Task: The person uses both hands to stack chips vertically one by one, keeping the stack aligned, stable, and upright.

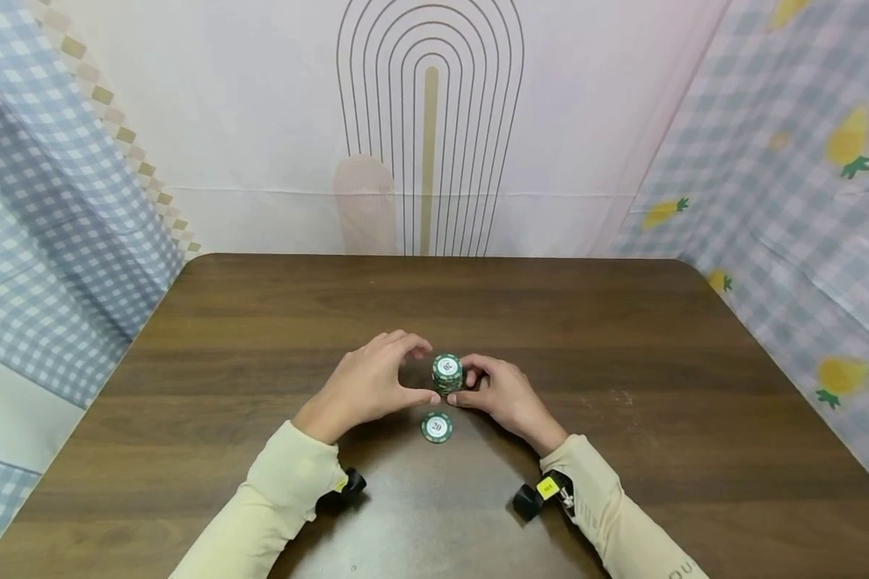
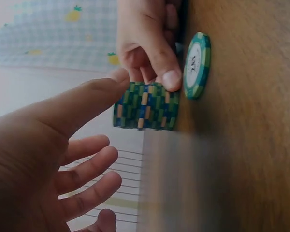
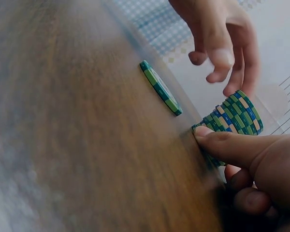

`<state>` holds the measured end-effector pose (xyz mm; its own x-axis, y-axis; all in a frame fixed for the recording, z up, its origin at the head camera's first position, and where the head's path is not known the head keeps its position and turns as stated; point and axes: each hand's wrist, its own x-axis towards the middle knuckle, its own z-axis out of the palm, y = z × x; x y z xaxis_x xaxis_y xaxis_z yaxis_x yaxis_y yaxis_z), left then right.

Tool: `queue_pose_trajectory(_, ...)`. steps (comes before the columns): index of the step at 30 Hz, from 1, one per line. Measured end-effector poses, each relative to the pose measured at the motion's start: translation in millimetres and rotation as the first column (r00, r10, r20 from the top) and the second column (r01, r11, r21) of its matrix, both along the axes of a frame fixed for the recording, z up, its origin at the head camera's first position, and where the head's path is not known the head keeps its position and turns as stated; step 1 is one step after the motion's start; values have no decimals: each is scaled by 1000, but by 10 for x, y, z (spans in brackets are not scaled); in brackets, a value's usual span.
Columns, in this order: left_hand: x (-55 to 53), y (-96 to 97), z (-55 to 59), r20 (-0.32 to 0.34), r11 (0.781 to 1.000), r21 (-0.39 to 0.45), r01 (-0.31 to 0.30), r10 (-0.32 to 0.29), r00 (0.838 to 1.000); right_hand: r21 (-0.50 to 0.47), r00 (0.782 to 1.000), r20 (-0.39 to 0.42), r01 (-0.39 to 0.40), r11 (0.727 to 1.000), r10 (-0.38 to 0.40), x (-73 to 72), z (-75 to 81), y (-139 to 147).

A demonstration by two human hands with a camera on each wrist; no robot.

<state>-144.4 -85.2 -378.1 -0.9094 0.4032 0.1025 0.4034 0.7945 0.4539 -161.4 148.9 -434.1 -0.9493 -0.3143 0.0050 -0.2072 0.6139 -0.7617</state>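
A stack of green poker chips (image 1: pixel 447 370) stands on the wooden table, its top chip marked 20. From the right, my right hand (image 1: pixel 503 396) holds the stack low down between thumb and curled fingers; the right wrist view shows the thumb (image 3: pixel 222 144) against the bottom chips. My left hand (image 1: pixel 373 383) is on the stack's left side, thumb and fingers spread apart with nothing gripped. In the left wrist view its thumb tip is close to the stack's top edge; contact I cannot tell. One single poker chip (image 1: pixel 437 428) lies flat on the near side of the stack.
The brown wooden table (image 1: pixel 261 305) has rounded far corners. Behind it hangs a white cloth (image 1: pixel 261 121) with arch lines, with checked curtains (image 1: pixel 768 225) at the sides. A black wrist camera (image 1: pixel 527 502) sits below each hand, close above the tabletop.
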Motion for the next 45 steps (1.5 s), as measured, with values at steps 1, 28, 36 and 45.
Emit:
queue_pose_trajectory(1,18,-18,13,-5,1000,4,-2,2,1000,-3,1000,1,-3,1000,3,1,0,-4)
queue_pose_trajectory(28,211,33,-211,49,981,-90,171,-167,985,9,1000,-7,-11,1000,11,-7,12,23)
queue_pose_trajectory(36,208,79,-213,58,979,-92,180,-175,983,8,1000,-7,-9,1000,9,-3,2,-11)
queue_pose_trajectory(45,237,128,-212,43,971,-127,200,-197,980,8,1000,-7,4,1000,-4,7,-8,14)
